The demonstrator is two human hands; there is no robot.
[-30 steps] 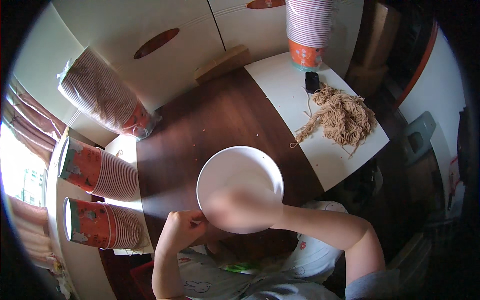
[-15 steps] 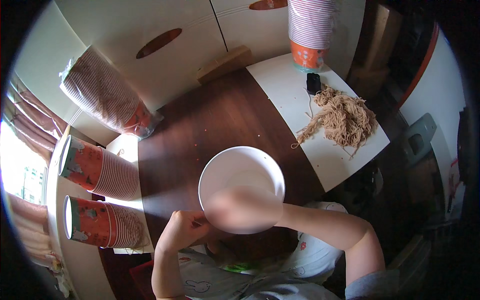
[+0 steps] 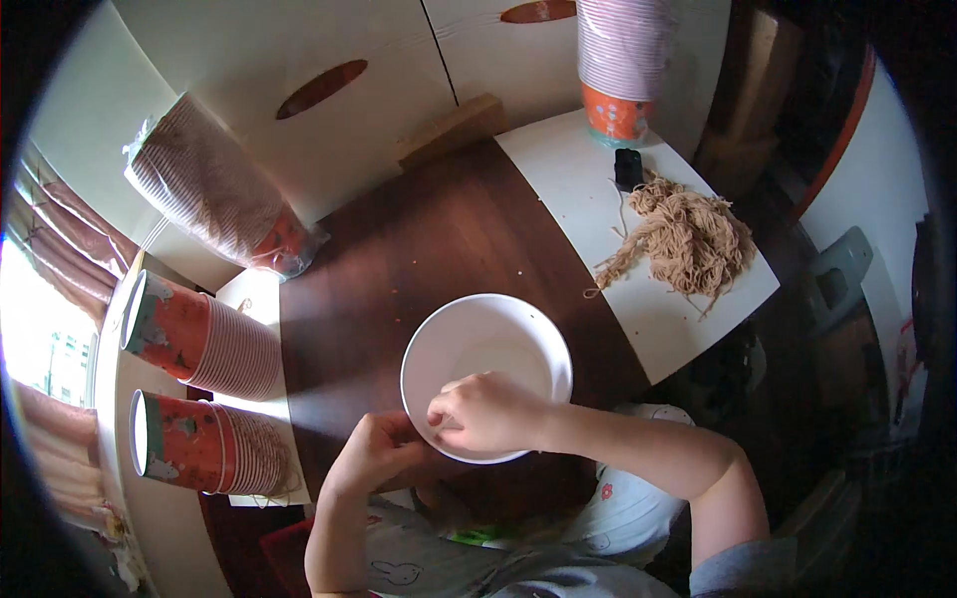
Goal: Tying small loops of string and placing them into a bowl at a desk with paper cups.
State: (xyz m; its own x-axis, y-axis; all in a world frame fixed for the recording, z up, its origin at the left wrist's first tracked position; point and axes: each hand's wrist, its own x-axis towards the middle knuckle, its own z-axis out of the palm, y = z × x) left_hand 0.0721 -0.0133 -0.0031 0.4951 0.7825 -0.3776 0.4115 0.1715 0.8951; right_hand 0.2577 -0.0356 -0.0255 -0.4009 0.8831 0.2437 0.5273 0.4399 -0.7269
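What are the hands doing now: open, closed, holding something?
Left hand: curled beside the white bucket; grip cannot be told.
Right hand: curled at the bucket's mouth; whether it holds anything cannot be told.

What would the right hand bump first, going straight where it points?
Probably the white tub, at its left inside wall. How deep the right hand sits is unclear; if higher, it might meet the left hand instead.

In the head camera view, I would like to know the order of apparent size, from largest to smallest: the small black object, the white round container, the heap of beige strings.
1. White round container
2. Heap of beige strings
3. Small black object, clearly smallest
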